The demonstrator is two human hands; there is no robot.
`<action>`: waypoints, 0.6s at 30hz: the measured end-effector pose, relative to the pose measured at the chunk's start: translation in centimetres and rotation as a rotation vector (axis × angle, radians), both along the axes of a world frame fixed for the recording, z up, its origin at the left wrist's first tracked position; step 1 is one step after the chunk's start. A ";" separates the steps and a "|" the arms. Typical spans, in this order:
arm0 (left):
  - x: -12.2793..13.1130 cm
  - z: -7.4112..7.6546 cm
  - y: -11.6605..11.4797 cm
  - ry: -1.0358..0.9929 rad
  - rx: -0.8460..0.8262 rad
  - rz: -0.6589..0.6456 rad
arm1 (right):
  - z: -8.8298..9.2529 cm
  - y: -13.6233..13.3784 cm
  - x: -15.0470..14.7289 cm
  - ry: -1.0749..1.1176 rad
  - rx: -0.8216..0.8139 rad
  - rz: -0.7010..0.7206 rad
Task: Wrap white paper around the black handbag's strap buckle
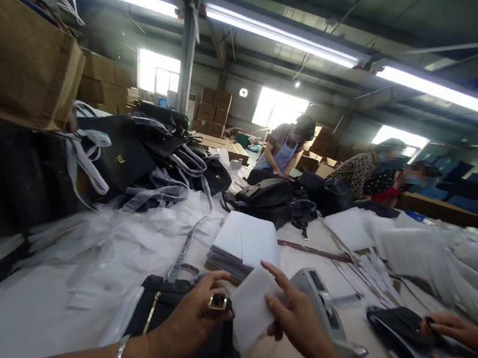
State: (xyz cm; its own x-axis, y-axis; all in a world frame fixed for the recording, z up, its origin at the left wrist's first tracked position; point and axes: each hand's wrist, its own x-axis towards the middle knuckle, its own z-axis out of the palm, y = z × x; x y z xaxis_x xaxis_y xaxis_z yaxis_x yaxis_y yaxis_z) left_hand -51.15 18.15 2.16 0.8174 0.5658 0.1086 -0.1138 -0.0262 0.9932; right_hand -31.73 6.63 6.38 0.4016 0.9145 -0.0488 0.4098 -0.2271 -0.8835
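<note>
My left hand (193, 316), with a silver bangle at the wrist, is closed over a black bag (178, 299) with a gold zip. A rectangular gold buckle (218, 301) shows at its curled fingers, seemingly on a dark strap end. Between thumb and fingers of my right hand (293, 307) is a thin white sheet (253, 305), held up just right of the buckle. The sheet's left edge comes close to my left fingers; whether they touch it, I cannot tell. A plastic-wrapped handle (181, 253) rises from the bag.
Behind my hands stands a stack of white sheets (247, 238). A grey tape dispenser (327, 312) is beside my right hand. At right, a co-worker's hands (458, 339) hold a black item (404, 327). Black bags (138, 149) pile up left; white wrapping (431, 249) lies right.
</note>
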 end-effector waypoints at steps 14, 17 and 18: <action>-0.7 1.0 0.3 -0.021 -0.037 -0.141 | 2.0 0.6 1.6 -0.441 -0.060 0.187; -0.5 1.6 -0.3 -0.007 0.101 -0.101 | 2.2 1.9 1.3 -0.708 -0.010 0.146; -0.4 1.9 -0.5 -0.002 0.138 -0.092 | 2.3 2.2 1.2 -0.720 0.009 0.161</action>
